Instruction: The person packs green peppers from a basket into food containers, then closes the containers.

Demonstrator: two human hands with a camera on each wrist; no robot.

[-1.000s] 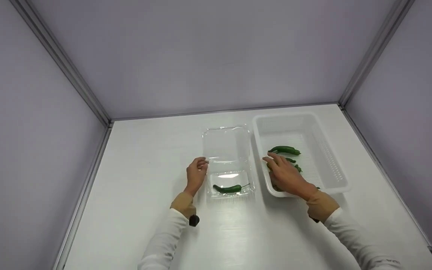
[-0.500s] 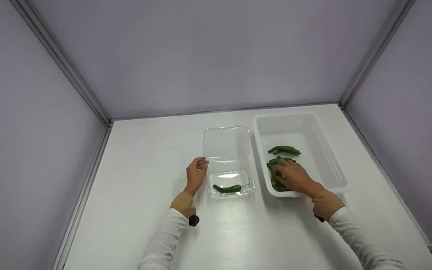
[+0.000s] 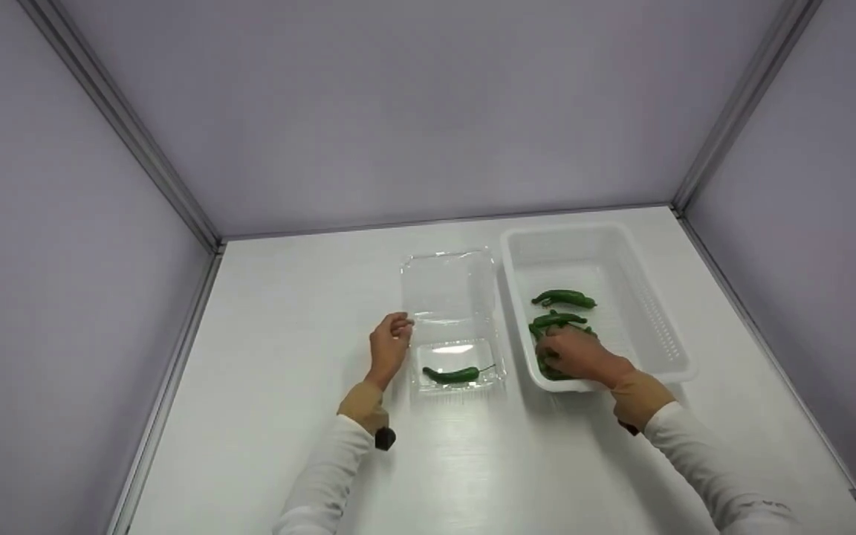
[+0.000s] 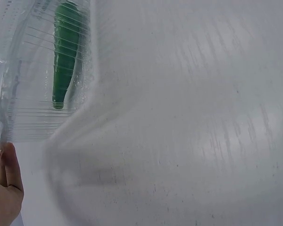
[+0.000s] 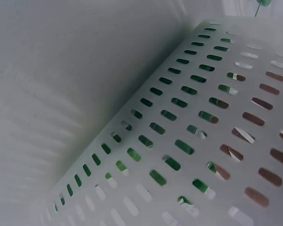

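Reaching into a white slotted basket [image 3: 666, 327], a person's right hand [image 3: 575, 355] curls its grip over a cluster of green peppers [image 3: 550, 365] at the near end of the basket. Just beyond that grip lies another pepper [image 3: 558, 319], and farther off a third pepper [image 3: 564, 298] rests alone on the basket floor. The left hand [image 3: 389, 343] sits on the white desk [image 3: 287, 357], its grip pinching the left edge of a clear plastic clamshell box [image 3: 449, 297] near the hinge. Right of that grip, in the near half of the open box, lies a single pepper [image 3: 455, 374] with its stem pointing toward the basket. The left wrist view shows it through the ribbed plastic wall; the right wrist view shows green through the basket's slots.
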